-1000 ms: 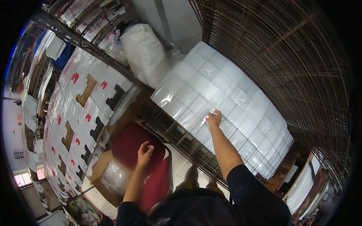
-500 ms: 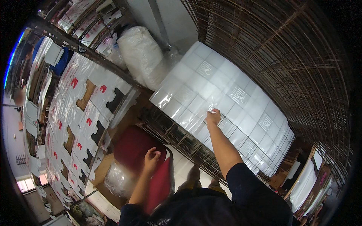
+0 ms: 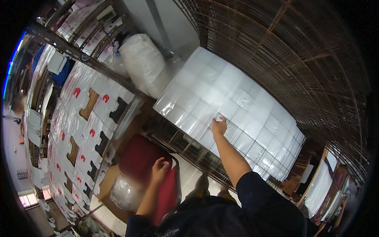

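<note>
Principal item: a translucent plastic sheet [image 3: 241, 112] with pale printed motifs, lying spread on a wire rack [image 3: 179, 138] whose grid shows through it. Its long axis runs obliquely, from the far left to the near right. One long edge faces the person; the opposite one lies along the tall stacked wire racks [image 3: 300, 55] on the right.

The right hand [image 3: 219, 126] is the nearer of the two. Its fingers are at the sheet, in from the near long edge and toward the left part of its length. From the fingers, the greater part of the sheet extends to the far side and to the right; the shorter part lies to the left. These fingers are bent, with the thumb close to them; whether film is pinched between them cannot be told.

The left hand [image 3: 159, 170] is well apart from the sheet, left of its near edge and in front of a red chair [image 3: 142, 156] in this view. Its fingers are loosely curled, released, with nothing visible in them. A white bulky bag [image 3: 143, 61] stands beyond the sheet's left end.
</note>
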Action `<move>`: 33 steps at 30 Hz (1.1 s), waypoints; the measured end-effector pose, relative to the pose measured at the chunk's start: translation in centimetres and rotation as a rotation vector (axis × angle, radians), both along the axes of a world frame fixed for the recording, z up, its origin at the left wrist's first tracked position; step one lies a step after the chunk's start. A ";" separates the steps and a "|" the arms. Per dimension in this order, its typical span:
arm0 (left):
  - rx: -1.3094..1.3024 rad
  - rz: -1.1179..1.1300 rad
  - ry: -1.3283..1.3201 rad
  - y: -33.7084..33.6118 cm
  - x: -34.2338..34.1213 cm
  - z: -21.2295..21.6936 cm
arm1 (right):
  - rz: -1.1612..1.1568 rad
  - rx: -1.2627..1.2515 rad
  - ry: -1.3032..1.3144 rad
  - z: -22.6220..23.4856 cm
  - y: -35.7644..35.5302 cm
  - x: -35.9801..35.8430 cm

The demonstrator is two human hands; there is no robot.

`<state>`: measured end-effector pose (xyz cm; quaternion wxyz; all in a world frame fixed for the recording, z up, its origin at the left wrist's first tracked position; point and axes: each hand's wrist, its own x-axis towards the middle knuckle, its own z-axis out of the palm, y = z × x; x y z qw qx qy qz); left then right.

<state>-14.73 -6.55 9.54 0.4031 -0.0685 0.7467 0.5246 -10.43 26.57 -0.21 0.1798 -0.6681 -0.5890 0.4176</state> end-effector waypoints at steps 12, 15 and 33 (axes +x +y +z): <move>0.059 -0.272 0.056 6.7 5.0 -2.4 | 0.284 -0.143 0.000 2.9 -0.3 32.7; 0.061 -0.426 0.158 8.9 7.0 -3.4 | 0.166 -0.145 -0.072 4.4 0.3 42.2; 0.395 -1.776 -0.802 18.8 38.8 9.7 | -0.420 0.133 -0.082 5.0 -9.2 72.6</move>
